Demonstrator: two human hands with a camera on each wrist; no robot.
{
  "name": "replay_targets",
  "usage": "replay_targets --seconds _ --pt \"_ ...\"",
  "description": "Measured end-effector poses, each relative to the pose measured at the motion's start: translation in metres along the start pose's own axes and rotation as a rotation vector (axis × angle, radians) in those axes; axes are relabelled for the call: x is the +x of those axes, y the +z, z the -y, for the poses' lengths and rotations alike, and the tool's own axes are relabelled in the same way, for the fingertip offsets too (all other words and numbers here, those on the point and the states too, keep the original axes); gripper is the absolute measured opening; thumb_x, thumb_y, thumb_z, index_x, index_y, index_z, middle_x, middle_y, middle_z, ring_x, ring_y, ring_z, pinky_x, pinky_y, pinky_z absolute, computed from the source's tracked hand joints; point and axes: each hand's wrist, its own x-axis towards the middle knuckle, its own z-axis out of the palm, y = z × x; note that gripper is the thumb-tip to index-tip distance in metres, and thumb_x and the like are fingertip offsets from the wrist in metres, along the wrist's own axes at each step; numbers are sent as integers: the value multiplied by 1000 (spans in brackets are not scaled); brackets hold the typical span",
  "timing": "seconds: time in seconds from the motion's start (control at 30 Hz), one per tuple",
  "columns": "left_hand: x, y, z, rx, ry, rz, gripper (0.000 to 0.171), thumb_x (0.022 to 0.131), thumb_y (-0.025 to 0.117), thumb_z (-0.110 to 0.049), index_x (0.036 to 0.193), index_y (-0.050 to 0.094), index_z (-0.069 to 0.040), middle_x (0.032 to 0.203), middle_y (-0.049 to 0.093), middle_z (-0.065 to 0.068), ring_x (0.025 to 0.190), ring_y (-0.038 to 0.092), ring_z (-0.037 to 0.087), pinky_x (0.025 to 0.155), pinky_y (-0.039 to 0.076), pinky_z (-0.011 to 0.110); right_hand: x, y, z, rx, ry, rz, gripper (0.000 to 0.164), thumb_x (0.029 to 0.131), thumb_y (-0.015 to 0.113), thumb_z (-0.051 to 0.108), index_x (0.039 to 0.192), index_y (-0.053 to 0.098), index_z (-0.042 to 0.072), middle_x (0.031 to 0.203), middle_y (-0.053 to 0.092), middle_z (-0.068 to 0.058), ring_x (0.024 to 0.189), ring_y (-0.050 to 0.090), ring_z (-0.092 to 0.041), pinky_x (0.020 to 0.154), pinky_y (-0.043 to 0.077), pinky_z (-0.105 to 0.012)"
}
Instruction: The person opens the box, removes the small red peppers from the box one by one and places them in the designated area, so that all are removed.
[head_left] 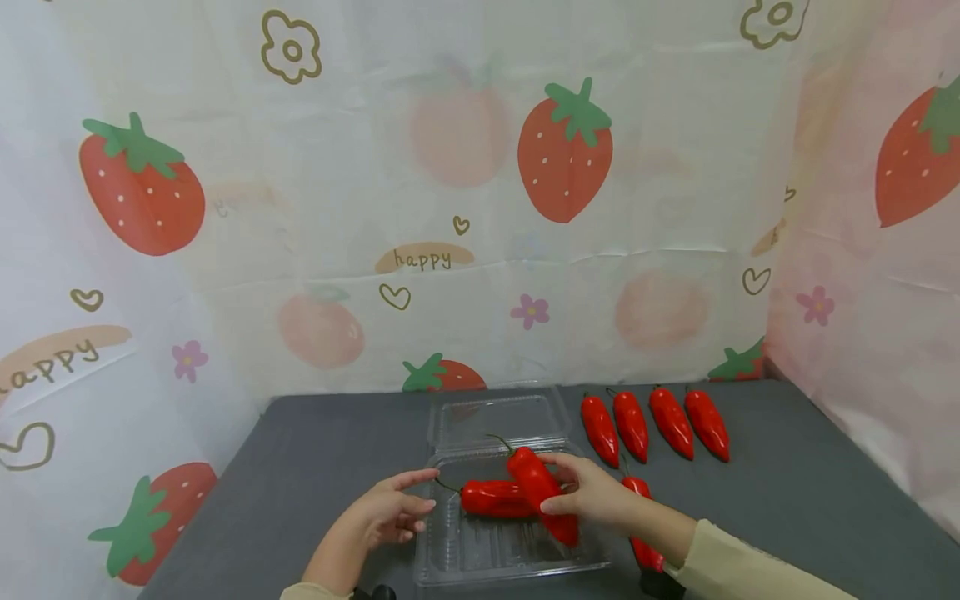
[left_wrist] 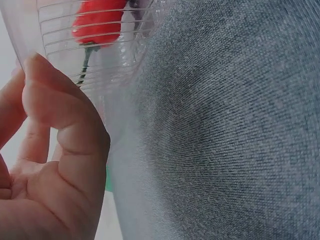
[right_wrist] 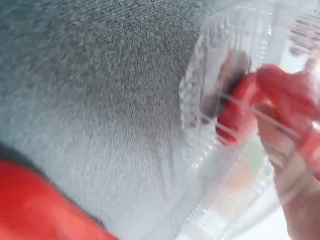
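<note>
My right hand grips a red pepper with a thin green stem, held at a slant over the clear plastic container. Beneath it, another red pepper lies crosswise in the container's base, its right end hidden by the held one. My left hand is at the container's left side, thumb and index finger apart with their tips right at the rim. Seen from the left wrist, the thumb is beside the clear wall. The right wrist view is blurred.
The container's lid is folded open toward the back. Several red peppers stand in a row at the back right of the dark grey table. More red pepper shows around my right forearm, partly covered. A printed curtain hangs behind.
</note>
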Motion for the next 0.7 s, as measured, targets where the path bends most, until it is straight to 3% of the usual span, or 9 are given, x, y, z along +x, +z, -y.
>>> replay_targets --seconds 0.2,0.7 --pt "2 0 -1 13 -11 -10 57 93 61 -1 146 41 -2 82 55 6 53 54 7 49 40 18 -10 -7 6 82 58 -52 71 89 70 7 146 30 -7 110 59 -16 91 61 -25 75 55 -48" --pt "2 -1 -1 16 -29 -14 55 94 61 -2 146 42 -3 90 56 8 53 53 7 49 35 17 -29 -23 13 74 87 -149 75 88 72 12 148 29 -5 119 56 -23 90 62 -27 72 56 -45"
